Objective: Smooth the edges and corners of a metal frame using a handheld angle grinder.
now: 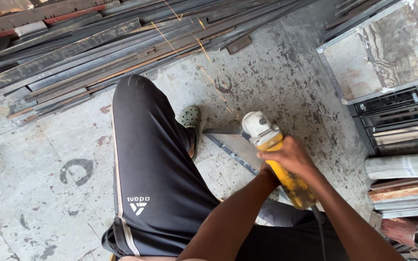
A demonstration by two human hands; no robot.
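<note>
Both forearms converge on the yellow angle grinder (279,162). One hand (290,157) shows on top of the tool body, fingers curled tight around it just behind the white gear head (257,126). Which hand this is, and whether the other one also grips underneath, cannot be told: it is hidden below the visible hand and tool.

Grinder lies slanted, head toward far left, tail toward near right, with a dark cord (321,232) leaving the tail end. Head rests at the far end of a flat metal piece (235,145) lying on the floor, right of centre in the scene. Orange sparks (204,53) stream from the contact point away to the far left, reaching the stock pile.

A foot in a green perforated clog (189,118) stands at the left end of the metal piece, touching or just beside it. Bent knee in black trousers (151,164) with a white side stripe fills the near centre.

Floor: stained, pitted concrete (39,159). Far left: long pile of steel bars and flat strips (97,48). Right side: metal-framed board panel (383,53), a barred grille (402,123) beneath it, more stock stacked nearer.
</note>
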